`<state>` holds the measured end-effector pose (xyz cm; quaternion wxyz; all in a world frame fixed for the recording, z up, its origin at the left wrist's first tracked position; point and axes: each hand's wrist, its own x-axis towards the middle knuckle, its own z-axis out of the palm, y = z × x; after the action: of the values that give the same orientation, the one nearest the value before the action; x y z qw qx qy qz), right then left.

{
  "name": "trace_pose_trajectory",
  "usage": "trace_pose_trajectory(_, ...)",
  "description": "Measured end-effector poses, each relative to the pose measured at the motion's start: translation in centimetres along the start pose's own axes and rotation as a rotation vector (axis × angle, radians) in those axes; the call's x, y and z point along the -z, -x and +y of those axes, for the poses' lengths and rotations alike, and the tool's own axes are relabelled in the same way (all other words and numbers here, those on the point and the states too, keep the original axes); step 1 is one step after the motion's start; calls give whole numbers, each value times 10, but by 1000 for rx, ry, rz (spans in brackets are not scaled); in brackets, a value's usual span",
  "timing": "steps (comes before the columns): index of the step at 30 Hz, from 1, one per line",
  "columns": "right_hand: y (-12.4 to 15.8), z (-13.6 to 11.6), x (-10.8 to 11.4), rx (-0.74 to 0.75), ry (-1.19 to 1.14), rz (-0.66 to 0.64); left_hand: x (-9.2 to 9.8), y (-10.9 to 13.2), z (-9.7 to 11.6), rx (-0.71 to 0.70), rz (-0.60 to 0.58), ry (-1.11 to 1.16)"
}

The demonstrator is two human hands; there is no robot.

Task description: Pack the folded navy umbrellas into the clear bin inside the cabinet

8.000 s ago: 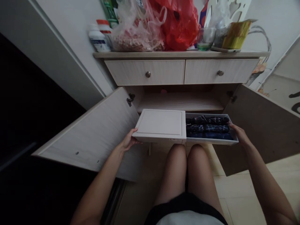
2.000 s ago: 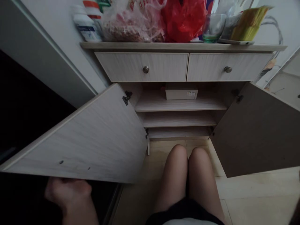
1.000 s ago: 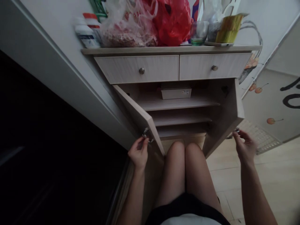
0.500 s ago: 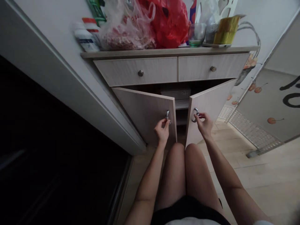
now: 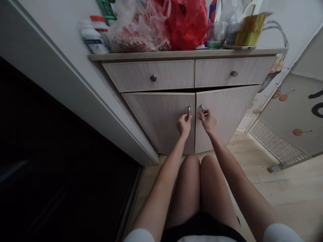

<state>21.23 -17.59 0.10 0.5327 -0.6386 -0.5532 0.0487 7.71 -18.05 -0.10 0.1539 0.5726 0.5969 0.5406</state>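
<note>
**Although the left door (image 5: 158, 117) and right door (image 5: 229, 112) nearly meet, a dark gap (image 5: 188, 90) shows above them**

The left hand (image 5: 184, 124) pinches the left handle (image 5: 189, 110) between thumb and fingertips; the right hand (image 5: 209, 121) likewise grasps the right handle (image 5: 201, 108). Both handles sit close to the meeting edges, presumably because a grip far from the hinges makes each panel easier to swing. The doors form the lower front of the cabinet (image 5: 151, 56), directly beneath the left drawer (image 5: 174, 74) and right drawer (image 5: 212, 74). The matching height of the hands suggests that the panels are managed as a pair.

Doors and drawer fronts are flat and pale, with a streaked, wood-like grain. The handles are curved, shiny metal; the drawer knobs (image 5: 153, 78) are round and duller. On the cabinet's top, a crinkled red plastic bag (image 5: 188, 28) stands between a translucent plastic bag (image 5: 137, 35) and a rounded clear glass (image 5: 217, 33).
</note>
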Motion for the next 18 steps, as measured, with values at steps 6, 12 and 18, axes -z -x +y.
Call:
trace_pose_trajectory(6, -13, -7, -11, -12, 51, -38, -8, -18, 7, 24, -50, -45)
trace_pose_trajectory(12, -22, -11, -20, -25, 38, -17, -11, -28, 8, 36, -66, -68)
trace_pose_trajectory(18, -32, -13, -26, -33, 50, -52, -14, -39, 11, 44, -90, -91)
